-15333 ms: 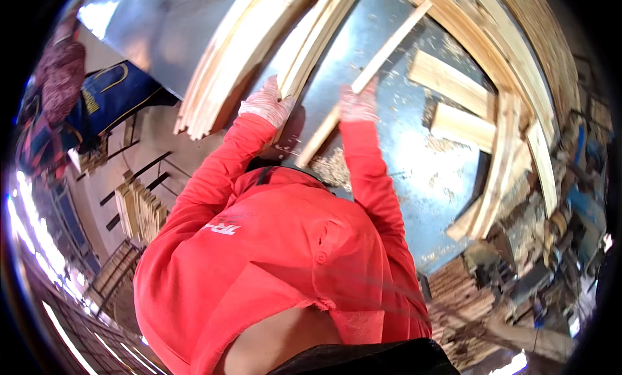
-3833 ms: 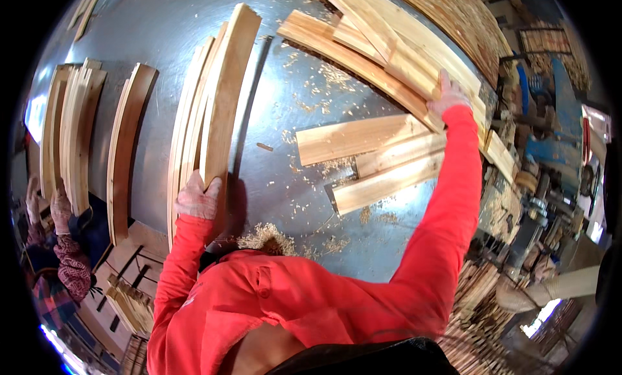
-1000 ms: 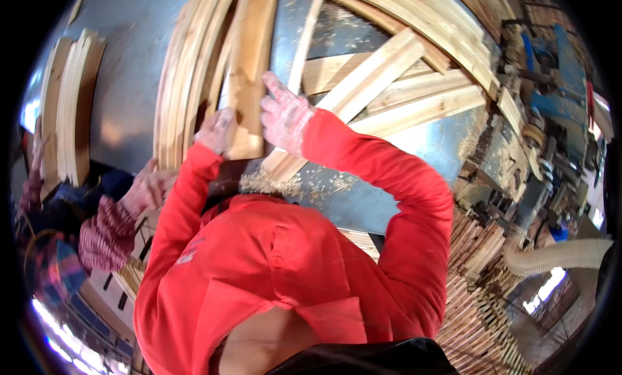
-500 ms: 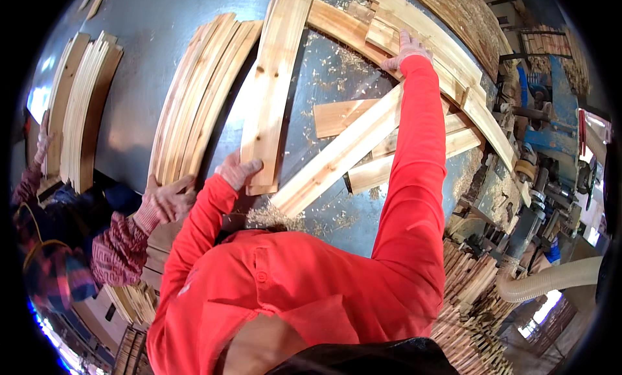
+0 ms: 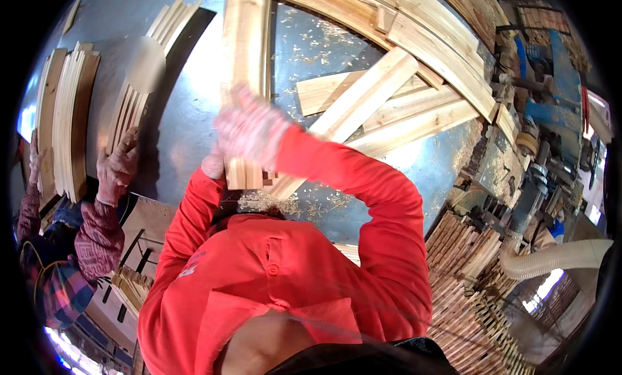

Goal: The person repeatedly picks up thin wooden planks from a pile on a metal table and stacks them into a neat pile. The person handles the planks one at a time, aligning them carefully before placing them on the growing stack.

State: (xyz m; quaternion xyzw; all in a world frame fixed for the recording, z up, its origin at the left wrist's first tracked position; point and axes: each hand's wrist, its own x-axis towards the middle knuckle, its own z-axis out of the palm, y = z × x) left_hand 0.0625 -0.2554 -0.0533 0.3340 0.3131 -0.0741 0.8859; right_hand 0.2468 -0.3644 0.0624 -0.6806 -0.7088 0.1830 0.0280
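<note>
A short stack of long wooden boards [image 5: 247,47] lies lengthwise on the metal table in front of me, near ends toward my body. My left hand [image 5: 212,163] rests against the left edge of the boards near that end; its fingers are mostly hidden. Over the same boards, my right hand [image 5: 254,127] crosses from the right, smeared by motion, so I cannot tell how its fingers are set. To the right, a loose board [image 5: 369,93] lies slantwise over other boards [image 5: 414,109].
A co-worker's hand [image 5: 118,164] holds the near end of a thin stack of boards [image 5: 128,112] at left. Another stack [image 5: 68,116] stands beyond it. Machinery [image 5: 541,128] is at the right, with a ribbed hose [image 5: 557,258] and piled wood strips [image 5: 470,310] below. Shavings litter the metal table [image 5: 188,116].
My right hand has come back from the far-right boards to the stack before me. That stack and my left hand have shifted left. The co-worker's boards have also moved left.
</note>
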